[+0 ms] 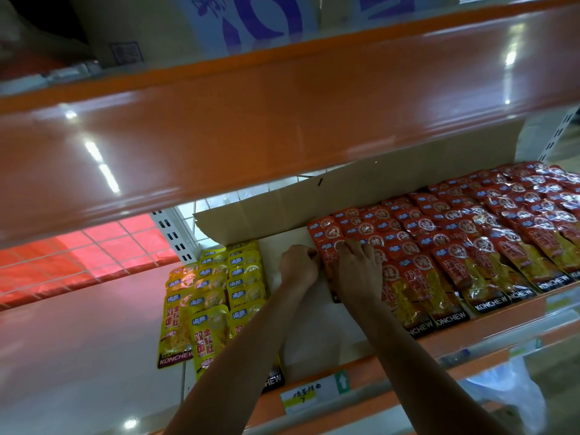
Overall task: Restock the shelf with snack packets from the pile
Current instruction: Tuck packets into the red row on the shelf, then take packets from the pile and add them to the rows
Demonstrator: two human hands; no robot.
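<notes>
Shelf (310, 324): bare strip between yellow packets (213, 293), left, and red packets (470, 252), right. Cardboard (345, 189) behind; upper shelf (251, 120) overhangs. Right hand (357, 274): fingers flat on leftmost red packets. Left hand (298, 268): fingers curled at their edge, grip unclear.

red packets (439, 246): overlapped rows, shelf (307, 340) right | yellow packets (219, 293): rows, left

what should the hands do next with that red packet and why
Probably seat the red packet square against its row, then let go. The left hand pinches its edge, the right hand presses on top, and the gap toward the yellow packets looks unfilled.
</notes>
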